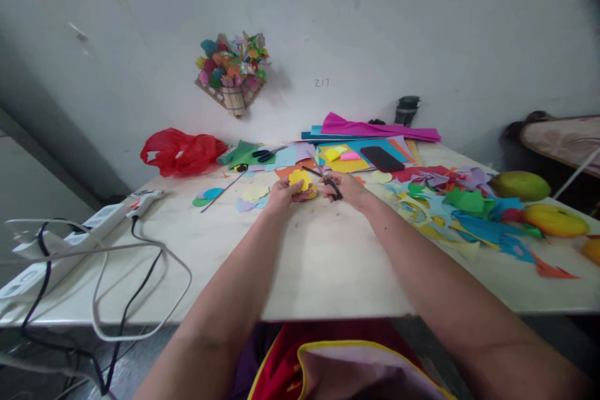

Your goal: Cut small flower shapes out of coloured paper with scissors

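Observation:
Above the middle of the table, my left hand pinches a yellow paper flower with a scalloped edge. More yellow paper shows just below it, near the fingers. My right hand is wrapped round the handles of a pair of scissors, whose blades point away and to the left, beside the flower. Whether the blades touch the paper I cannot tell. Pale paper cut-outs lie left of my left hand. A pale yellow paper piece lies right of my right hand.
Coloured scraps and mangoes cover the right side. A phone rests on paper sheets at the back, near black-handled scissors. A red plastic bag and a power strip with loose cables occupy the left.

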Demonstrator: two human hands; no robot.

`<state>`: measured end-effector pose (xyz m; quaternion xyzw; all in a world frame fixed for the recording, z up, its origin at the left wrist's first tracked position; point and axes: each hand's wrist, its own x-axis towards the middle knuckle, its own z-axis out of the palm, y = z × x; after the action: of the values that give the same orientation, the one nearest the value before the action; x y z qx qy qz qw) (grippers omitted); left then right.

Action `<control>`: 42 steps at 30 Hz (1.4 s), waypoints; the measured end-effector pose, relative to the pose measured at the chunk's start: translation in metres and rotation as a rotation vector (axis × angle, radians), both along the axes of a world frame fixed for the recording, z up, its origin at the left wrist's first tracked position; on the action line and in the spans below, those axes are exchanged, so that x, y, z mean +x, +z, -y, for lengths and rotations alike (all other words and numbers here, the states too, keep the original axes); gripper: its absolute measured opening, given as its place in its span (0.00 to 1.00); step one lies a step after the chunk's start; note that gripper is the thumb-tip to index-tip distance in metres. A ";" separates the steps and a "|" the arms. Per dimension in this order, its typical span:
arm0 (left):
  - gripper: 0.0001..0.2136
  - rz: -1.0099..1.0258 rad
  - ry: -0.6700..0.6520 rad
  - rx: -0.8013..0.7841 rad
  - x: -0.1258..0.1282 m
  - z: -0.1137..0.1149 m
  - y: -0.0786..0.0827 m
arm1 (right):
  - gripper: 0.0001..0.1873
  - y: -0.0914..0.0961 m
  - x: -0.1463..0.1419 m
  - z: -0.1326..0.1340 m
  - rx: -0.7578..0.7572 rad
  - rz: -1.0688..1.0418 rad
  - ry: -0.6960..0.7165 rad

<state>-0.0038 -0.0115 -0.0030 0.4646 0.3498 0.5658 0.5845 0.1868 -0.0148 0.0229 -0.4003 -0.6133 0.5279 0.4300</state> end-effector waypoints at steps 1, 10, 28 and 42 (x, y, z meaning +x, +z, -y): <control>0.14 -0.001 0.009 -0.008 -0.001 0.000 0.001 | 0.16 0.000 0.002 -0.001 0.006 0.034 0.016; 0.10 0.011 -0.007 -0.048 -0.013 0.002 0.005 | 0.16 -0.002 0.031 -0.014 0.066 0.339 0.134; 0.07 0.047 -0.123 -0.093 -0.016 0.000 0.000 | 0.20 0.000 0.038 -0.014 0.045 0.462 0.241; 0.08 0.028 -0.163 -0.120 -0.015 0.001 0.000 | 0.15 0.005 0.034 -0.008 0.037 0.449 0.251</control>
<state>-0.0193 -0.0122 -0.0026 0.4476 0.3356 0.5008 0.6604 0.2210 -0.0072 0.0283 -0.4204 -0.7478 0.4637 0.2216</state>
